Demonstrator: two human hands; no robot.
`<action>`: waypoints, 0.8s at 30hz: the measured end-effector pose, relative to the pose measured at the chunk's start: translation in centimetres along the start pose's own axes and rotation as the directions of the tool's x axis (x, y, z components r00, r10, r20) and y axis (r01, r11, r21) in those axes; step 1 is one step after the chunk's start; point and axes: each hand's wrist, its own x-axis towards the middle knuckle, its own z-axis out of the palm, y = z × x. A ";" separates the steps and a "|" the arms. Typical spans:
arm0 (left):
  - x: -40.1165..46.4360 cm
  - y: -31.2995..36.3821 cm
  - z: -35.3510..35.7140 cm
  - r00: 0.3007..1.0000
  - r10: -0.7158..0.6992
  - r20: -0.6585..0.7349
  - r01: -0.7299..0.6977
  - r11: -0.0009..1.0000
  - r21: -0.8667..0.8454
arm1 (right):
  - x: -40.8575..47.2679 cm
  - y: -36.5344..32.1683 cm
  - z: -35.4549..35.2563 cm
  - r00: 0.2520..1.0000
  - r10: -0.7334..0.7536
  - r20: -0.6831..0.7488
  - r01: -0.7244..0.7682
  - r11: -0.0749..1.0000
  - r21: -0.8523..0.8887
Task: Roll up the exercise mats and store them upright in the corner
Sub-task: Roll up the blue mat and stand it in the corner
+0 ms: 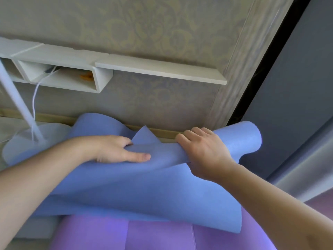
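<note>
Where the white fan stand (19,109) rises from its round base (27,141) at about nine o'clock, with a thin white cord (35,98) hanging down from the wall shelf (72,69) above it, the blue mat (137,186) begins, its far edge buckled up in waves against the skirting board (162,132). Next comes the left hand (115,149), near the centre, thumb laid flat along the top of the mat and the fingers (128,143) tucked under a raised fold, so it pinches the sheet. To its right, at roughly two o'clock from centre, the right hand (203,150) lies over the started curl, fingers bent over the far side of it and gripping the material. Beyond that, at three o'clock, the end of the mat curls into a loose open tube (243,138). Under the near edge, at six o'clock, lies a purple mat (144,235) in flat folded panels (it looks untouched so far). The blue mat appears thin, light and very floppy, soft foam that creases instead of holding a line, so I judge the roll will go crooked unless both hands spread well apart along the curled edge and press it down evenly. Its surface looks matte and easy to hold.
</note>
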 end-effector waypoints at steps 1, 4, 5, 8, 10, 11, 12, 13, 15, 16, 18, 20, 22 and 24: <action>0.2 -0.3 0.1 1.000 -0.011 0.018 0.010 1.000 0.019 | 0.1 -0.1 -0.2 0.999 -0.002 -0.035 0.001 1.000 -0.022; 0.7 -0.7 0.6 0.999 0.016 -0.037 -0.014 0.999 0.031 | 0.0 -0.3 -0.9 1.000 0.026 0.008 -0.026 0.999 -0.048; 0.7 -0.6 0.7 0.994 0.033 -0.103 -0.032 0.999 0.012 | -0.2 -0.3 -1.1 0.997 0.056 0.053 -0.054 0.998 -0.039; -0.3 0.5 0.9 0.923 0.119 -0.366 -0.086 0.991 0.105 | -0.8 -0.2 -1.9 0.948 0.131 0.290 -0.150 0.988 0.043; -0.9 1.4 1.3 0.823 0.257 -0.506 -0.089 0.939 0.333 | -0.9 0.0 -2.5 0.915 0.147 0.375 -0.224 0.960 0.170; -0.9 1.7 1.8 0.749 0.371 -0.548 -0.125 0.892 0.434 | -0.8 0.1 -2.8 0.916 0.157 0.370 -0.248 0.945 0.213; -0.8 1.9 2.3 0.643 0.507 -0.573 -0.181 0.829 0.530 | -0.7 0.3 -3.1 0.916 0.164 0.367 -0.263 0.935 0.239; -0.7 2.1 2.7 0.531 0.619 -0.579 -0.218 0.760 0.612 | -0.5 0.6 -3.4 0.905 0.174 0.388 -0.285 0.926 0.249; -0.8 2.4 3.0 0.395 0.750 -0.530 -0.253 0.643 0.722 | -0.2 1.0 -3.9 0.854 0.208 0.477 -0.338 0.918 0.206; -1.0 2.9 3.2 0.384 0.776 -0.500 -0.251 0.609 0.753 | 0.0 1.1 -4.0 0.829 0.228 0.511 -0.349 0.924 0.154; -1.9 4.1 3.6 0.503 0.716 -0.484 -0.242 0.654 0.717 | 0.0 1.0 -4.1 0.824 0.258 0.505 -0.339 0.938 0.074; -2.9 4.6 3.2 0.819 0.404 -0.407 -0.167 0.847 0.505 | -0.1 1.1 -3.7 0.886 0.244 0.394 -0.295 0.953 0.075; -3.0 3.8 2.2 0.980 0.112 -0.165 -0.072 0.970 0.234 | -0.4 1.4 -3.2 0.971 0.157 0.180 -0.179 0.977 0.117; -2.9 2.8 1.7 0.995 0.086 -0.050 -0.079 0.988 0.131 | -0.5 1.6 -3.0 0.995 0.087 -0.051 -0.082 0.992 0.100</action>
